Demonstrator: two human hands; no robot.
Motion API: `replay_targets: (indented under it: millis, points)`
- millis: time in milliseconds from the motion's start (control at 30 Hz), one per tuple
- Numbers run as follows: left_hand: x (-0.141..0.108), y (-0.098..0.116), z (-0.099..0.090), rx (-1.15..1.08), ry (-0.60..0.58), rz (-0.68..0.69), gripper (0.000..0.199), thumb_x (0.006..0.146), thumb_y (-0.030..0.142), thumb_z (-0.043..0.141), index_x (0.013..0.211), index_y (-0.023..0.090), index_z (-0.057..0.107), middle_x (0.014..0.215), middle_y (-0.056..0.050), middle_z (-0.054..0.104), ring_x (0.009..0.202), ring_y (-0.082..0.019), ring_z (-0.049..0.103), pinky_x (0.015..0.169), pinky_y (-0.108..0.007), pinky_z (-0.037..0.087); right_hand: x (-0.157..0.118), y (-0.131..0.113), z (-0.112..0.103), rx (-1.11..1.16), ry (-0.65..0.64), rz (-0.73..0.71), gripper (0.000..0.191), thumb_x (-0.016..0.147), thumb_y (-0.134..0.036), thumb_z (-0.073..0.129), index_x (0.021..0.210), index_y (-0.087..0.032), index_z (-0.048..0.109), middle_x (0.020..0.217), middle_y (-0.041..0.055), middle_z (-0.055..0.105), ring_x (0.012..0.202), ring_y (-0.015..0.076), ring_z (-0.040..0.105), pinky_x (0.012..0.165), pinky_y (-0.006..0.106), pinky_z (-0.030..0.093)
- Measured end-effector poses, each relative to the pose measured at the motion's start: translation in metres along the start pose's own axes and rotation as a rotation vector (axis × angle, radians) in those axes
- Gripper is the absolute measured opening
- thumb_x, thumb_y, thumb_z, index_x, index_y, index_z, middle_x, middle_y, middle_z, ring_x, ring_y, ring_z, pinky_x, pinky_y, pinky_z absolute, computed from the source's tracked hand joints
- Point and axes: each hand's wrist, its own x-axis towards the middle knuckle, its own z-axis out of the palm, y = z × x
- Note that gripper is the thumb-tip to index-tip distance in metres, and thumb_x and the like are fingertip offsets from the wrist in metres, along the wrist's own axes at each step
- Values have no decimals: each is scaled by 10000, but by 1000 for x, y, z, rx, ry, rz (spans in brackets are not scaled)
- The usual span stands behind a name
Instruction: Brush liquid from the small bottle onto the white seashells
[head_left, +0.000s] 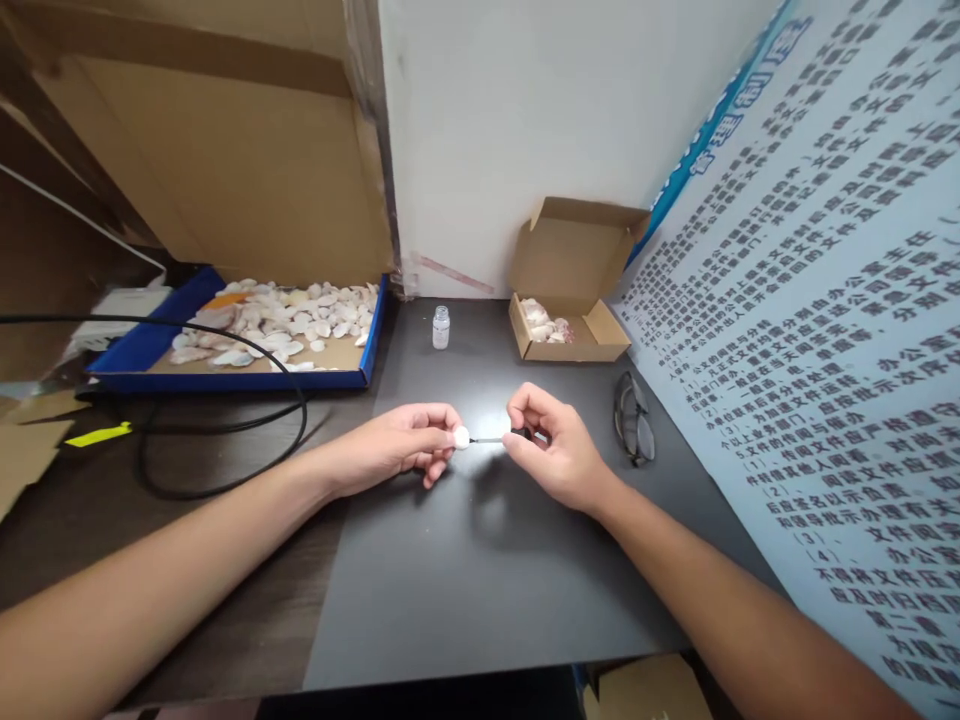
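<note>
My left hand [412,443] pinches a small white shell [462,438] between thumb and fingers, above the dark grey mat. In my right hand [551,445] is a thin brush [489,440], held by its dark end, with its tip at the shell's right edge. A small clear bottle with a label [441,329] stands upright on the mat beyond my hands. Many white shells lie in the blue-edged tray [247,380] at the back left. More shells sit in the small open cardboard box [577,351] at the back right.
Folded glasses [634,420] lie right of my right hand. A black cable [225,430] loops over the table at the left, near a yellow strip [98,435]. A printed sheet [847,330] lines the right side; a white wall [510,140] stands behind.
</note>
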Motion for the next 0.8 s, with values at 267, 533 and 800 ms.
replay_targets:
  millis: [267, 533, 800]
  points:
    - [2, -2, -1, -89, 17, 7, 152, 814, 253, 651, 858, 156, 543, 676, 35, 553, 531, -70, 526, 526, -205, 444, -2, -1, 0, -79, 11, -10, 175, 774, -184, 563, 755, -230, 395, 556, -103, 314, 481, 83, 277, 479, 229, 241]
    - [2, -3, -3, -68, -14, 39, 190, 785, 237, 695, 858, 162, 537, 615, 50, 512, 522, -70, 489, 533, -208, 419, -1, -1, 3, -109, 31, -53, 168, 795, -195, 560, 775, -234, 398, 547, -106, 337, 467, 87, 325, 484, 227, 270]
    - [3, -3, -2, -82, 5, 42, 189, 790, 266, 706, 862, 156, 570, 641, 54, 478, 536, -62, 432, 533, -212, 391, 0, -3, 0, -50, 9, -41, 150, 800, -216, 539, 770, -237, 394, 578, -91, 364, 496, 93, 335, 495, 230, 284]
